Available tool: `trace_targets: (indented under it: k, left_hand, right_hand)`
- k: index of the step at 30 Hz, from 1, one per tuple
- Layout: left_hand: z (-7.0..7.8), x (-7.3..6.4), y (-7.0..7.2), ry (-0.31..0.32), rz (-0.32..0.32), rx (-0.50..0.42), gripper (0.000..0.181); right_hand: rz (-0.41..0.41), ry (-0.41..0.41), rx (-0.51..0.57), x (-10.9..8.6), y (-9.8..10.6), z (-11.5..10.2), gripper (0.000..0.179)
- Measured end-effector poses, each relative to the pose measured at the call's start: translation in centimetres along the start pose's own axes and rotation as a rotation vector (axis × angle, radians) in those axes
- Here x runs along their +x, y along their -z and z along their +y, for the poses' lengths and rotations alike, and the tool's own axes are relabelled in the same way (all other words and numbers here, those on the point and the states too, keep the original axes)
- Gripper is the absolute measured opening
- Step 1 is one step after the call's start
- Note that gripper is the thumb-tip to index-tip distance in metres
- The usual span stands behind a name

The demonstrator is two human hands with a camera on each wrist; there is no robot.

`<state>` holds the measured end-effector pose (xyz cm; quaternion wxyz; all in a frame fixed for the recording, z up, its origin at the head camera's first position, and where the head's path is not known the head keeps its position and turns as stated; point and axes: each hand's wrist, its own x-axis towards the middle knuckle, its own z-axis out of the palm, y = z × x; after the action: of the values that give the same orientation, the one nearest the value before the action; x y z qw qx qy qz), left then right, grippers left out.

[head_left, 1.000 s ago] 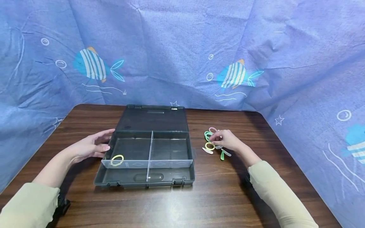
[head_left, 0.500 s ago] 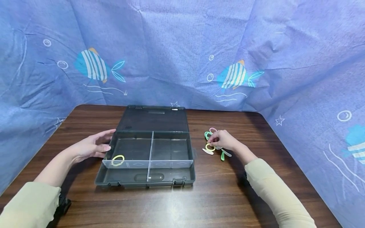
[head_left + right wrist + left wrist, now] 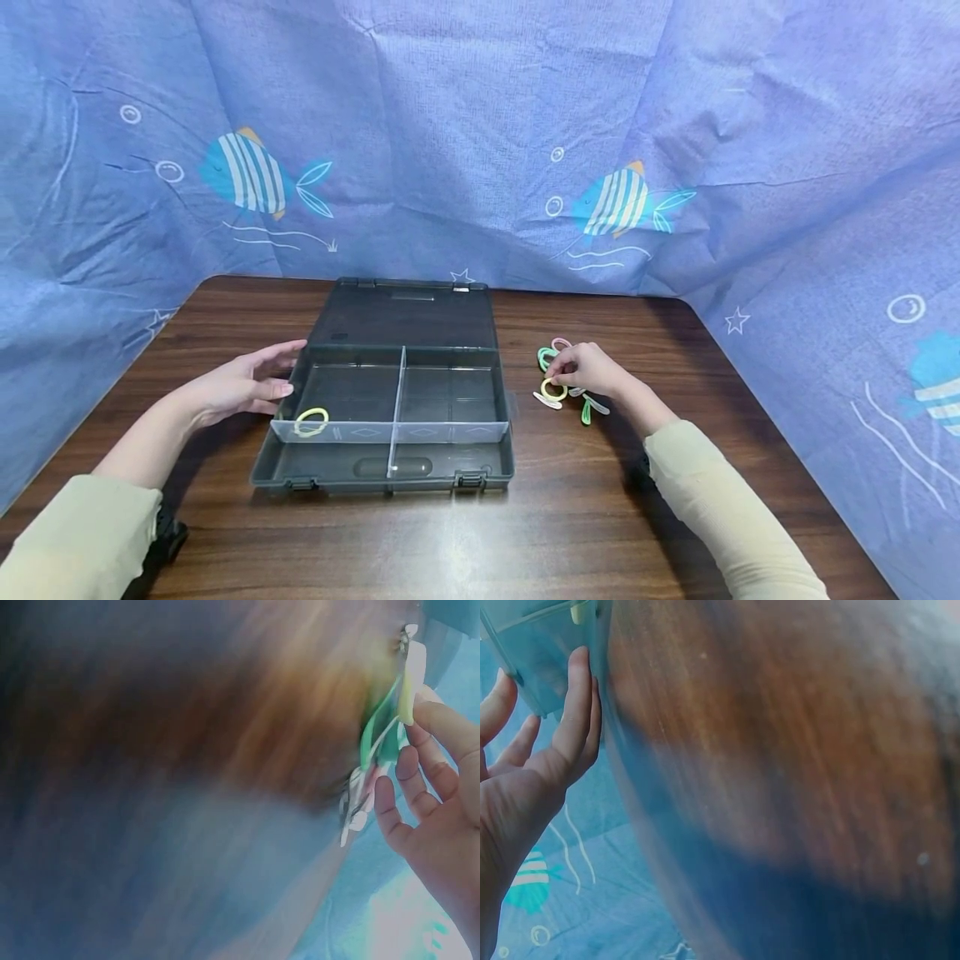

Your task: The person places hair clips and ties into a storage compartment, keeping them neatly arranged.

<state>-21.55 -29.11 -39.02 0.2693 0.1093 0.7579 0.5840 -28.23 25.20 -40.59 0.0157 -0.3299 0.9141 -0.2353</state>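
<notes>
A dark translucent organizer box (image 3: 450, 392) lies with its lid (image 3: 412, 312) folded back; pale dividers split it into compartments. Against its left wall rests my left hand (image 3: 236, 387), fingers fairly straight, as the left wrist view also shows. One yellow hair tie (image 3: 311, 422) is in the left part of the box, at the long divider. To the right of the box, thumb and finger of my right hand (image 3: 592, 371) pinch another yellow hair tie (image 3: 553, 390) at its upper edge, low over the table. In the right wrist view the thumb lies against that yellow tie (image 3: 406, 697).
Around my right hand lie green hair ties (image 3: 545, 359), a pink hair tie (image 3: 560, 342), a white hair clip (image 3: 547, 401) and a green clip (image 3: 587, 412). The brown wooden table (image 3: 465, 542) ends at a blue fish-patterned cloth (image 3: 465, 150).
My right hand has shifted slightly left and down from above the pile to the yellow hair tie and now pinches it. My left hand has stayed at the box.
</notes>
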Motion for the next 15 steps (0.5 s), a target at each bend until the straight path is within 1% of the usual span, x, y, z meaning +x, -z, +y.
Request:
trace_targets:
  k: [2, 6, 9, 15]
  left_hand:
    - [0.0, 0.1, 0.1, 0.003, 0.002, 0.003, 0.081]
    - [0.0, 0.2, 0.3, -0.016, -0.006, 0.017, 0.080]
    - [0.0, 0.3, 0.5, -0.032, -0.016, 0.030, 0.080]
    - [-0.2, 0.6, 0.8, -0.014, -0.001, 0.045, 0.079]
  right_hand:
    - [-0.001, -0.012, 0.015, 0.0, 0.3, -0.3, 0.008]
    - [0.006, -0.039, 0.043, 0.1, 0.9, -1.1, 0.006]
    - [0.010, -0.038, 0.050, 0.1, 1.2, -1.8, 0.005]
    - [0.006, -0.014, 0.058, 0.4, 1.8, -3.8, 0.008]
